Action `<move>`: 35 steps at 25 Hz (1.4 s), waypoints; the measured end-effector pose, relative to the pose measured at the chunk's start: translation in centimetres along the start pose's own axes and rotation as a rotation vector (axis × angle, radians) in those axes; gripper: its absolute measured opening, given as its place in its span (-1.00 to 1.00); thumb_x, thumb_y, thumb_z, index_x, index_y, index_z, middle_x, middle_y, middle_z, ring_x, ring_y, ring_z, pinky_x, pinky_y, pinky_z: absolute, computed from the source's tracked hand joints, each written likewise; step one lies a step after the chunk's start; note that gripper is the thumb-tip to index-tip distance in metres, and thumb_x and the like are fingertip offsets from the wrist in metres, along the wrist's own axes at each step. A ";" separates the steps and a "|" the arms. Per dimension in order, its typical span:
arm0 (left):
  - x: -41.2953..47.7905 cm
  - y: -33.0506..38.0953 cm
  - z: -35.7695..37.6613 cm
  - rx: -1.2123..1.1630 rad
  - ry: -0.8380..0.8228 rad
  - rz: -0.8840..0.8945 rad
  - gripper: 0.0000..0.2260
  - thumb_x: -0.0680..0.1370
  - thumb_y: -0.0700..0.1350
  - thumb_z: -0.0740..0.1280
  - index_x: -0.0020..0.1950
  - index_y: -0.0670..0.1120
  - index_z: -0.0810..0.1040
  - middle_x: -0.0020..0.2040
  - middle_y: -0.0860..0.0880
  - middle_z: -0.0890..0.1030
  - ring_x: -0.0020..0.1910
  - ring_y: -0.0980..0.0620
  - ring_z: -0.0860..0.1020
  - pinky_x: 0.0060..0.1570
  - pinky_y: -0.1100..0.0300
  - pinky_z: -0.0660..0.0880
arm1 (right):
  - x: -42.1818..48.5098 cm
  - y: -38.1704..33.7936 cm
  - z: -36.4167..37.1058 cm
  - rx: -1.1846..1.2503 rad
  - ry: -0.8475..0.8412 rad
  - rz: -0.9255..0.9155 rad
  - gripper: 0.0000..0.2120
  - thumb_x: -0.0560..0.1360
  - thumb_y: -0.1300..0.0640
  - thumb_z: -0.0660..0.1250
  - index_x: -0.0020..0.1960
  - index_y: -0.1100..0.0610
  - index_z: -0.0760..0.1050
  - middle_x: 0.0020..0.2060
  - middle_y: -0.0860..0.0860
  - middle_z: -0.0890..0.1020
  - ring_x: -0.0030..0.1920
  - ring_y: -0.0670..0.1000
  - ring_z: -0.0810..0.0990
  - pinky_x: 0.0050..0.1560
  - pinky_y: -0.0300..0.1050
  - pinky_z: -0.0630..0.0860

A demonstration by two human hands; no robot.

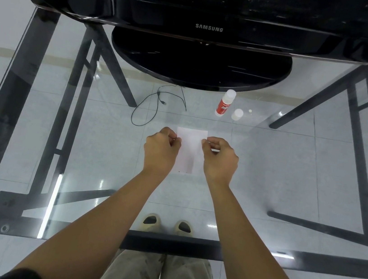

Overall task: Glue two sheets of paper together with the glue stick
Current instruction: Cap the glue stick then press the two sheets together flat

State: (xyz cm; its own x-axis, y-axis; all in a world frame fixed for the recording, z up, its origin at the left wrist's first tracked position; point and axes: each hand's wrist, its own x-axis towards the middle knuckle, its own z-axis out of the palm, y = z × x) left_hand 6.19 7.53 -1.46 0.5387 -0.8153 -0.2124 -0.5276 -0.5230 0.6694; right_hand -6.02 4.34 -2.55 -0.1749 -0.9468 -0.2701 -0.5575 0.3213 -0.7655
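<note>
A small white sheet of paper lies on the glass table between my hands. My left hand pinches its left edge near the top and my right hand pinches its right edge. Whether a second sheet lies under it I cannot tell. The glue stick, white with a red label, stands upright further back and to the right. Its white cap sits on the glass just to its right.
A black Samsung monitor with a round base stands at the back of the glass table. A thin black cable lies below on the tiled floor. Black metal table legs show through the glass on both sides.
</note>
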 end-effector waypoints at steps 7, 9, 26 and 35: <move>0.3 0.1 -0.3 -0.007 -0.049 -0.059 -0.92 0.50 -0.18 0.27 -0.11 -0.17 0.52 -0.35 -0.01 0.55 -0.39 0.05 0.46 -0.42 0.29 0.31 | -0.1 0.0 -0.2 0.019 -0.021 0.041 -0.91 0.47 0.01 0.36 -0.07 0.00 0.57 -0.25 -0.19 0.56 -0.37 -0.30 0.47 -0.38 -0.50 0.25; 0.3 0.1 -0.3 -0.005 -0.056 -0.061 -0.92 0.50 -0.19 0.26 -0.11 -0.18 0.51 -0.34 -0.03 0.55 -0.38 0.02 0.47 -0.38 0.26 0.33 | -0.2 0.0 -0.2 0.016 -0.023 0.046 -0.91 0.47 0.01 0.36 -0.07 0.00 0.57 -0.26 -0.21 0.55 -0.38 -0.30 0.47 -0.39 -0.51 0.24; 0.0 0.0 0.3 0.082 -0.027 0.044 -0.81 0.53 -0.18 0.28 0.13 -0.16 0.44 -0.30 -0.14 0.58 -0.36 -0.04 0.48 -0.35 0.18 0.37 | -0.2 -0.2 -0.1 -0.056 0.002 -0.033 -0.86 0.47 0.07 0.36 -0.02 0.11 0.57 -0.14 -0.03 0.67 -0.31 -0.10 0.53 -0.37 -0.39 0.31; -0.5 -0.7 0.9 0.442 -0.096 0.228 -0.65 0.61 -0.20 0.12 0.41 -0.13 0.32 0.03 -0.22 0.51 -0.31 -0.04 0.43 -0.27 0.23 0.35 | -0.4 0.4 -0.2 -0.439 0.013 -0.397 -0.74 0.56 0.06 0.22 0.20 0.11 0.47 0.13 0.09 0.57 0.06 0.09 0.56 -0.06 -0.09 0.48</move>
State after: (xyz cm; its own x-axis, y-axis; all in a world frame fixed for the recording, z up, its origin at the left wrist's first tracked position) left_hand 5.73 8.12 -2.45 0.3259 -0.9291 -0.1746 -0.8633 -0.3678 0.3458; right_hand -6.36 4.83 -2.66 0.1074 -0.9942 -0.0033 -0.8656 -0.0919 -0.4922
